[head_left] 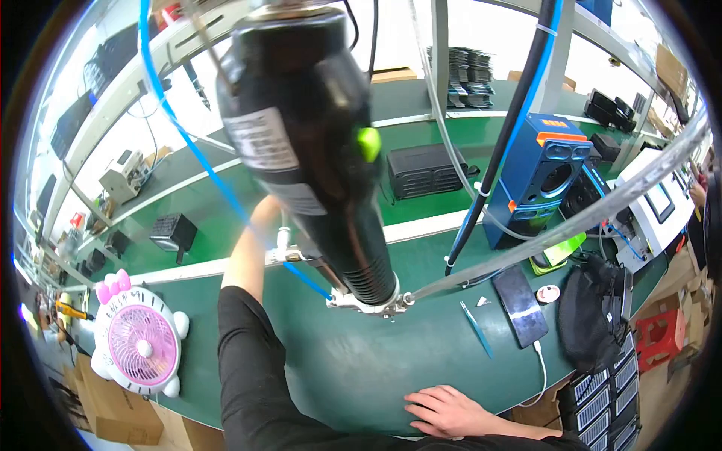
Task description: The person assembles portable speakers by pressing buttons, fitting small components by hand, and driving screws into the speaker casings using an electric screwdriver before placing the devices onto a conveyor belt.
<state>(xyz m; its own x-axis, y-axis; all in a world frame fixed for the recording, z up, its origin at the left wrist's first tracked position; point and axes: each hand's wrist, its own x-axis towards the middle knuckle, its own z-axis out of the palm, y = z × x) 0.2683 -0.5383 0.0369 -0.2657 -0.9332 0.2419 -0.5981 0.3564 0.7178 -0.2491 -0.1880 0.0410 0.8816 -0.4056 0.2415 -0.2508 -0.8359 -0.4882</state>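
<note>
My right hand (451, 412) rests palm down on the green tabletop (353, 368) near its front edge, fingers stretched out, holding nothing. My left arm reaches forward across the bench; of my left hand (266, 213) only a blurred part shows, and its fingers are hidden behind a hanging tool. That tool is a black cylindrical power screwdriver (301, 143) with white labels and a green button. It hangs close to the camera, with a metal fitting (368, 303) at its lower end. A blue air hose (203, 169) and a clear tube (556, 239) join this fitting.
A pink and white fan (143, 342) stands left. To the right lie blue tweezers (477, 329), a phone (520, 307) on a white cable and a black bag (590, 316). Behind them are blue speaker boxes (538, 177) and a black case (426, 171). A black-and-blue cable bundle (500, 143) hangs down.
</note>
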